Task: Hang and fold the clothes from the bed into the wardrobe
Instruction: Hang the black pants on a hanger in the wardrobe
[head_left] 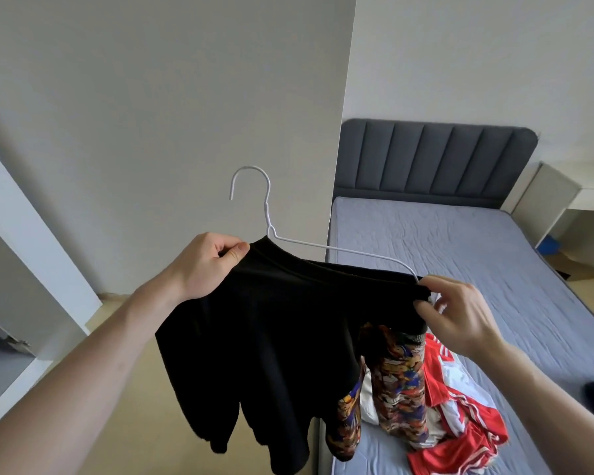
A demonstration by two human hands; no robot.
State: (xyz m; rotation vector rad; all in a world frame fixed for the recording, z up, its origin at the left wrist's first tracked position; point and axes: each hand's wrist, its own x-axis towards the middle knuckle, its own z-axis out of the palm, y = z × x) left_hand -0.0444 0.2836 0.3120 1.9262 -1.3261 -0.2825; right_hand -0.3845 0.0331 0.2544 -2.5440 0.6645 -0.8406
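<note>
Black fabric garment (254,337) on thin white wire hanger (271,214), above grey bed (460,241).
Left hand (206,265) grip pinched on collar; right hand (460,317) grip pinched on garment shoulder, hanger end.

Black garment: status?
Left hand and right hand pinch the black garment on the white hanger. Red-white clothes remain on the bed. Nothing blocking.

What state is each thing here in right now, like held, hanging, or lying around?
Left hand: pinching the black garment's top edge.
Right hand: gripping the garment's other end, at the hanger's tip.
White hanger: held up, partly inside the garment, hook free.
Black garment: draped, hanging down.
Patterned garment: hanging under the black one.
Red-and-white clothing: crumpled on the bed.
Bed: sheet wrinkled.
</note>
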